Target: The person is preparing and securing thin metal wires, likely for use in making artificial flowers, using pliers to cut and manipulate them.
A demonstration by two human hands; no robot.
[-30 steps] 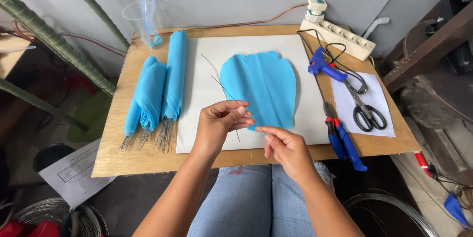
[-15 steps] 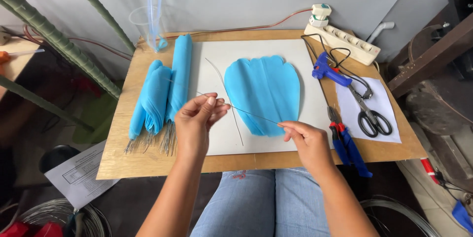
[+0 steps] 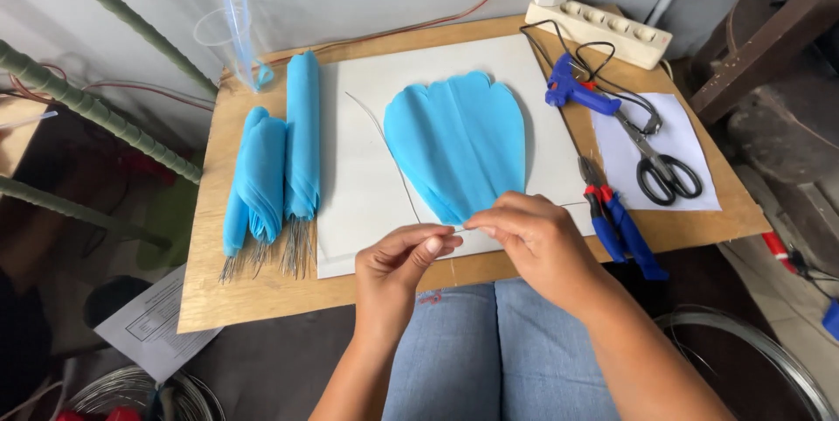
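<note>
**Two hands pinch one thin wire at the front of the counter**

Both hands meet over the near edge of the counter (image 3: 262, 299), just below the pointed base of the blue petal (image 3: 459, 146). The left hand (image 3: 402, 264) has its thumb and forefinger closed narrowly on a thin grey wire (image 3: 456, 229); the right hand (image 3: 533, 237) is closed on the same wire from the other side, fingertips nearly touching those of the left. Only a short stretch of wire shows between them, so its full length cannot be told.

Judging by its look, the wire is very light, springy and smooth, apt to slide or roll between the fingertips, so a firm pinch close to the working point suits it better than a grip far out. The visible stretch runs roughly left to right, along the counter's front edge.

The petal lies flat on a white sheet (image 3: 367, 185), its long axis running away from the person, scalloped wide end far, narrow tip near. It seems soft, thin and easily creased, best taken at the gathered tip. A second curved wire (image 3: 384, 146) lies on the sheet to its left.

Farther left lie folded blue petals with wire stems (image 3: 271, 172). To the right are blue-handled pliers (image 3: 616, 224), scissors (image 3: 660, 163) and a blue glue gun (image 3: 577, 93).
</note>
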